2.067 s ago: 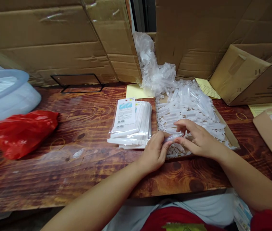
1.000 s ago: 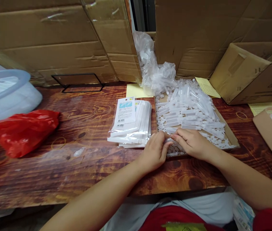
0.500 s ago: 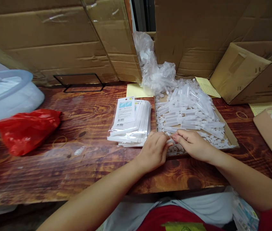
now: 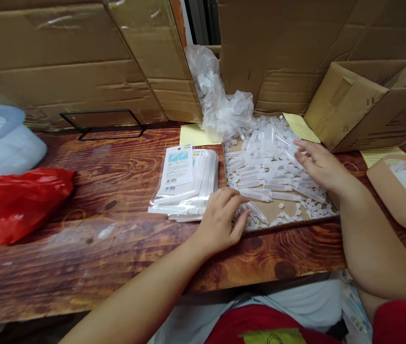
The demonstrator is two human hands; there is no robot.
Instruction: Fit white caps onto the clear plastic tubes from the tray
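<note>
A shallow cardboard tray (image 4: 281,210) holds a pile of clear plastic tubes (image 4: 274,179) and many small white pieces (image 4: 317,205). Over the tray's near left corner rests my left hand (image 4: 222,217), thumb apart from the bent fingers, with nothing seen in its grasp. One clear tube (image 4: 258,212) lies slanted just beside its fingertips. My right hand (image 4: 321,165) is above the pile's right side, fingers apart, its tips at the tubes; whether they touch one is unclear. Left of the tray is a stack of clear packets (image 4: 204,177) with a printed card (image 4: 177,169) on top.
At left are a red plastic bag (image 4: 23,200) and a pale blue basin (image 4: 5,143). A black wire stand (image 4: 107,136) and a crumpled clear bag (image 4: 220,105) sit at the back. To the right stand a cardboard box (image 4: 349,105) and a tan container (image 4: 389,196) of white pieces.
My hands, together at the tray's near edge before, are now apart. The right one has moved up and right over the pile; the left has loosened its fingers. The view has shifted slightly right.
</note>
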